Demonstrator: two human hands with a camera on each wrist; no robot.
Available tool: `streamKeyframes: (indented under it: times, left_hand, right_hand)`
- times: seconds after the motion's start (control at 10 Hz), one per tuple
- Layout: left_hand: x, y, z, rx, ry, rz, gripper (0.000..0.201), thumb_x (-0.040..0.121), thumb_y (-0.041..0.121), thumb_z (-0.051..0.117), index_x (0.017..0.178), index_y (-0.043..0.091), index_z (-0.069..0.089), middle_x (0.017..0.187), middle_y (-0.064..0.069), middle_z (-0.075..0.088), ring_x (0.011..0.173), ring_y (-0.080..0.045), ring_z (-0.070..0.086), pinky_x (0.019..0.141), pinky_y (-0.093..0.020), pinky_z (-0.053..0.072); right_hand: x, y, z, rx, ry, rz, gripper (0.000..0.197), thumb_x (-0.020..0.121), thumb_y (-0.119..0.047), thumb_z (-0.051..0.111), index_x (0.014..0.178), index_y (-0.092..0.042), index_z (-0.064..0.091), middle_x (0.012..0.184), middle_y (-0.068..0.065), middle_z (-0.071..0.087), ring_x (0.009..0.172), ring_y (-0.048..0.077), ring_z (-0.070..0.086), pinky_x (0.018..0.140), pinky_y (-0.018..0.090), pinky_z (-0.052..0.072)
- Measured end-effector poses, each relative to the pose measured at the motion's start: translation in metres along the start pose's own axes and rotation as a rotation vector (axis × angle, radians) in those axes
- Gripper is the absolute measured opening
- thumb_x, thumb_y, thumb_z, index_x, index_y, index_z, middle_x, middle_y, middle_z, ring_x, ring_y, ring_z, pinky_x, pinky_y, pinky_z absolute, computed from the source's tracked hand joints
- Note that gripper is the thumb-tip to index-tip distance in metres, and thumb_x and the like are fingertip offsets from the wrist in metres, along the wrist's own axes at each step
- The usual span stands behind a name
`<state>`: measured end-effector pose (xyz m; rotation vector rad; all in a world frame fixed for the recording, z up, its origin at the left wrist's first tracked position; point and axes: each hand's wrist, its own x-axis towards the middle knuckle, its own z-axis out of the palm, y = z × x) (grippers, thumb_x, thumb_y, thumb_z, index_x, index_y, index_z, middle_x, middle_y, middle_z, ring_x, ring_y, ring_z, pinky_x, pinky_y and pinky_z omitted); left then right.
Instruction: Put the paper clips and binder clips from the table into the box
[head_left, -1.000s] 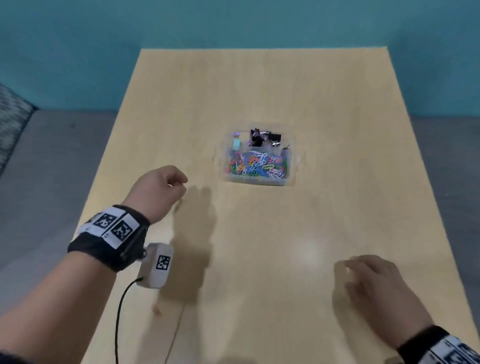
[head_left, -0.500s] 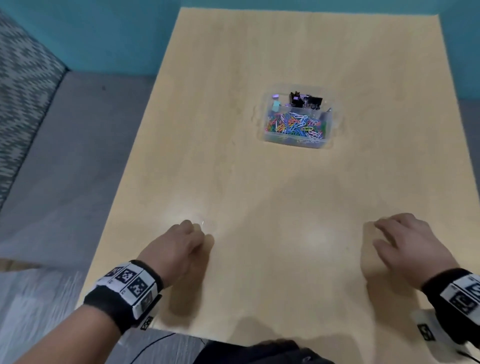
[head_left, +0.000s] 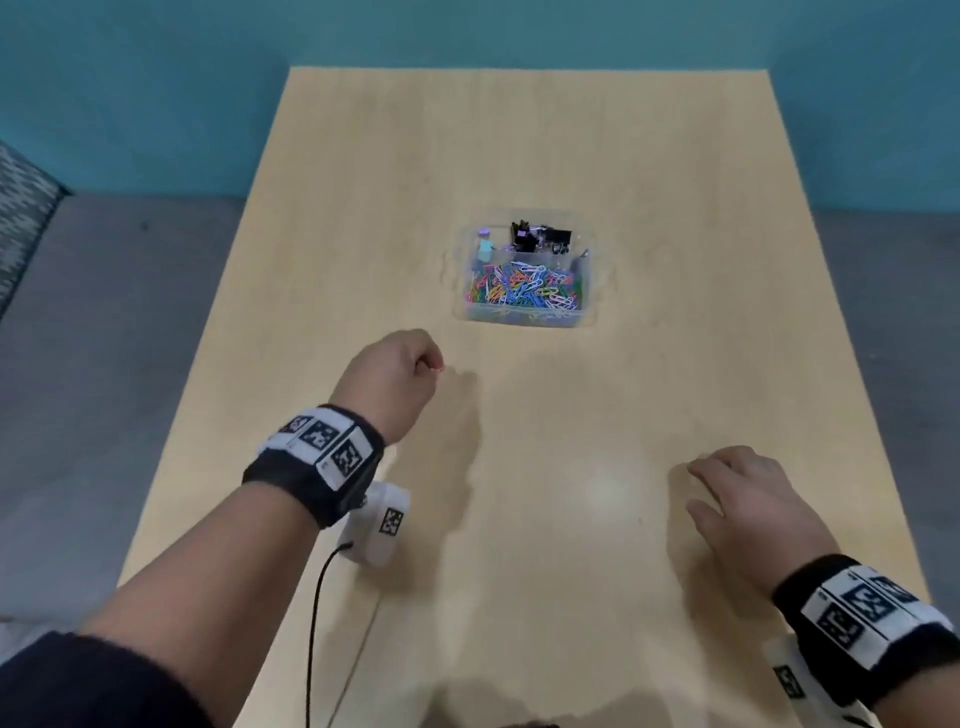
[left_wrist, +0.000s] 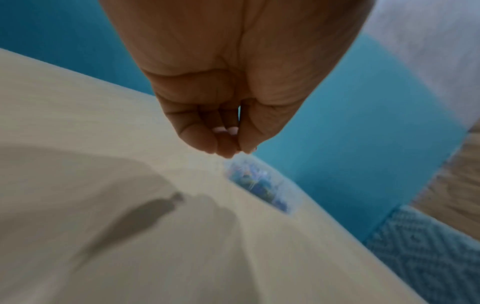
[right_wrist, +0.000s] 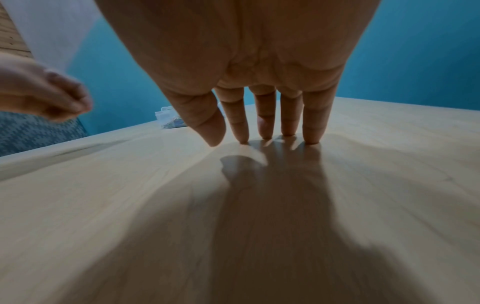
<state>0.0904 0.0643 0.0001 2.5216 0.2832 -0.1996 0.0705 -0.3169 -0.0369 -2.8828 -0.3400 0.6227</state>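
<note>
A clear plastic box (head_left: 524, 318) stands mid-table. Coloured paper clips (head_left: 524, 291) fill its near compartment and black binder clips (head_left: 545, 238) lie in the far one. My left hand (head_left: 436, 364) hovers just short of the box's near left corner, fingertips pinched together. In the left wrist view (left_wrist: 233, 152) only a tiny reddish speck shows at the pinch, seemingly a paper clip, with the blurred box (left_wrist: 259, 185) right beyond it. My right hand (head_left: 696, 488) lies flat on the table at the near right, its straight fingertips (right_wrist: 265, 135) touching the wood and holding nothing.
The light wooden table (head_left: 675, 182) shows no loose clips. A wrist camera with its black cable (head_left: 317, 597) hangs under my left forearm. Grey floor and a patterned rug (head_left: 21, 218) lie to the left, with a teal wall behind.
Half a second ago my left hand was down at the near left of the table, fingers on a small clip. It has since lifted and travelled forward towards the box. The right hand stayed put.
</note>
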Motion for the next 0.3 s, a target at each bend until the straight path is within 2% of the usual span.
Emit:
streamKeyframes:
  times: [0.1,0.2,0.3]
  left_hand:
    - [0.061,0.035,0.001,-0.03,0.049,0.011,0.013,0.083,0.011,0.053,0.085,0.02,0.063,0.087,-0.001,0.064,0.079,-0.023,0.057,0.068,-0.028,0.042]
    - [0.097,0.056,0.006,-0.117,0.035,-0.02,0.012,0.082,0.012,0.057,0.084,0.022,0.063,0.08,0.002,0.062,0.081,-0.024,0.059,0.068,-0.027,0.042]
    - [0.098,0.054,0.009,-0.271,0.065,-0.072,0.025,0.08,0.016,0.067,0.105,0.02,0.066,0.095,0.003,0.062,0.088,-0.02,0.06,0.08,-0.027,0.046]
  right_hand:
    - [-0.001,0.001,0.002,0.023,0.045,-0.014,0.033,0.08,-0.022,0.066,0.113,-0.017,0.062,0.114,0.002,0.052,0.109,0.023,0.045,0.085,0.035,0.046]
    - [0.0,0.002,0.004,0.045,0.072,-0.038,0.031,0.077,-0.019,0.069,0.108,-0.015,0.065,0.11,0.002,0.054,0.106,0.026,0.048,0.084,0.034,0.047]
    - [0.002,0.008,0.007,0.082,0.076,-0.025,0.031,0.083,-0.024,0.063,0.113,-0.019,0.062,0.113,-0.002,0.052,0.109,0.019,0.045,0.087,0.029,0.043]
